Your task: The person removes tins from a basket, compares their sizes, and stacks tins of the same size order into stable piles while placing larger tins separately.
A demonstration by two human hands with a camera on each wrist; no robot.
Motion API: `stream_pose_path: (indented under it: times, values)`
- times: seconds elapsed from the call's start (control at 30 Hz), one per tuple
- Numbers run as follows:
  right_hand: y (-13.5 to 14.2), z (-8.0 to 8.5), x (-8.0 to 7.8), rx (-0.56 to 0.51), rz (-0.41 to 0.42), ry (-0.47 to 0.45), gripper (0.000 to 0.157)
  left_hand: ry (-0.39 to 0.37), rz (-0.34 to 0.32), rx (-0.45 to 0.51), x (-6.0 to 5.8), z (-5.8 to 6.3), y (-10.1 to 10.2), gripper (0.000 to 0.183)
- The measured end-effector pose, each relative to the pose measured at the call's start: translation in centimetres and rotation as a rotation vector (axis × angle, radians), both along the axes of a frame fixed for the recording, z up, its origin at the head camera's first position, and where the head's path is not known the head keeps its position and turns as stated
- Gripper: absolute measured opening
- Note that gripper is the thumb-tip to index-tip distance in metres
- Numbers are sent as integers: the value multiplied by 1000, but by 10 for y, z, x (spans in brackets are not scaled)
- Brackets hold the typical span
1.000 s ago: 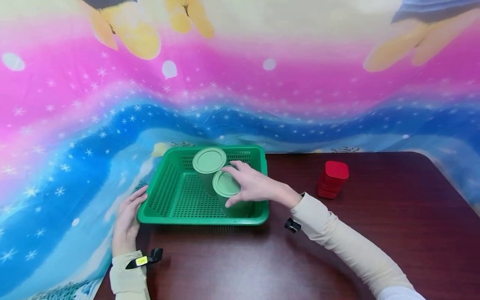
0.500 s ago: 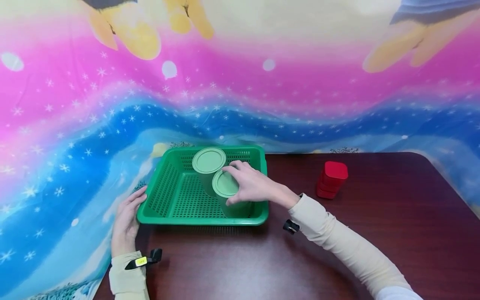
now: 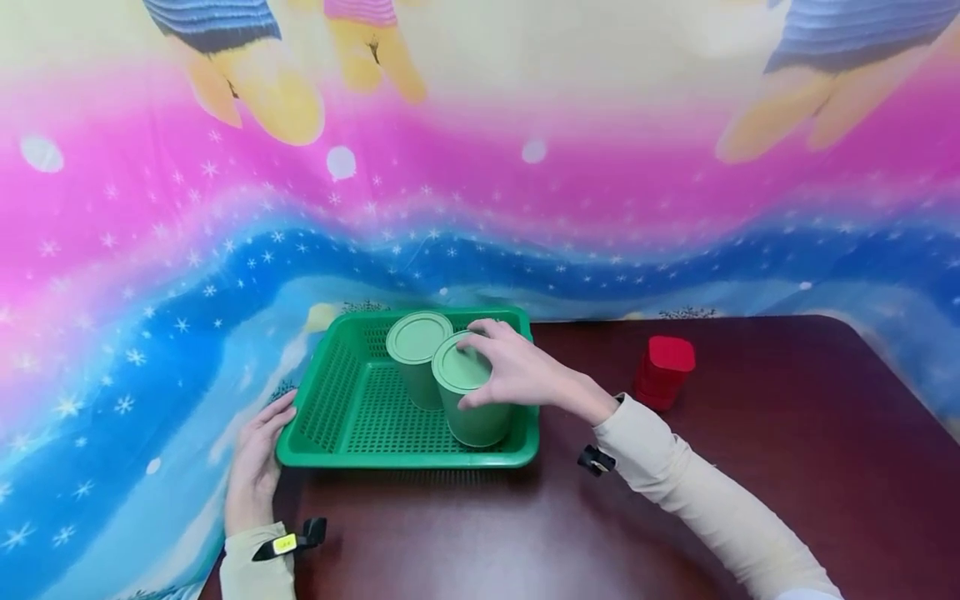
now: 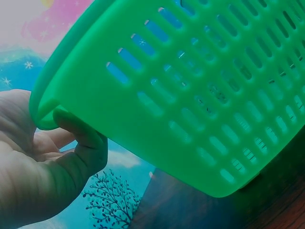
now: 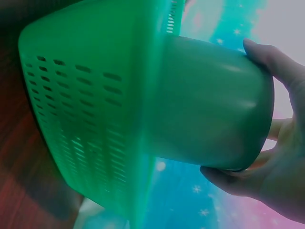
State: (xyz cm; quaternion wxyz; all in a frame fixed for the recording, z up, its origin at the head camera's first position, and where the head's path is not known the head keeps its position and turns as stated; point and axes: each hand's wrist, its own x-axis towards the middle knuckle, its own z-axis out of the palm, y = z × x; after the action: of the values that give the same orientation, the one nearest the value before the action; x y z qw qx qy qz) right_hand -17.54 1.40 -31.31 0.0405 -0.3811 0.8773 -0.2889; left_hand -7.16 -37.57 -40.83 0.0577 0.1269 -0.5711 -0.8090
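A green plastic basket point(image 3: 315, 457) with slotted walls sits on the table, and two lidded green canisters are inside it. My right hand point(image 3: 519, 368) grips the nearer canister point(image 3: 476, 421) from above, thumb and fingers spread round its lidded end. In the right wrist view, this canister point(image 5: 209, 105) stands well out past the basket's rim. The farther canister point(image 3: 419, 340) stands just behind it, partly covered by it. At the basket's left end my left hand point(image 3: 257, 454) holds the rim; in the left wrist view, its thumb point(image 4: 88, 143) is bent under the rim's edge.
To the right of the basket, a red container with a rounded square top point(image 3: 670, 357) stands on the dark brown table point(image 3: 780, 450). A colourful printed cloth point(image 3: 600, 192) hangs behind the table and along its left side.
The nearer canister has risen slightly in my right hand, and more of its lower side shows. My left hand keeps its place on the rim. The head view has tilted up a little.
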Motion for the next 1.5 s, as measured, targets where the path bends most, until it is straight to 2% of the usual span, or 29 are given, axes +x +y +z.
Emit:
stream_pose_path:
  times: [0.17, 0.3, 0.5, 0.73, 0.93, 1.1, 1.33, 1.5]
  values:
    - [10, 4, 4, -27, -38, -4, 73, 25, -28, 29, 7, -8, 0, 30]
    - [22, 17, 7, -70, -71, 6, 74, 60, -60, 37, 9, -10, -1, 32]
    - [41, 43, 3, -133, -90, 94, 74, 57, -40, 25, 0, -5, -3, 30]
    - [68, 62, 8, -148, -134, 157, 71, 50, -34, 46, -5, 1, -1, 30]
    - [86, 64, 10, -123, -162, 159, 65, 56, -47, 83, -3, 0, -1, 30]
    - [99, 63, 11, -111, -174, 156, 63, 50, -31, 95, 2, -1, -3, 31]
    - [122, 70, 15, -124, -243, 165, 58, 46, -24, 91, 0, -1, -1, 29]
    - [137, 75, 19, -134, -281, 169, 57, 57, -40, 134, -2, 0, -1, 32]
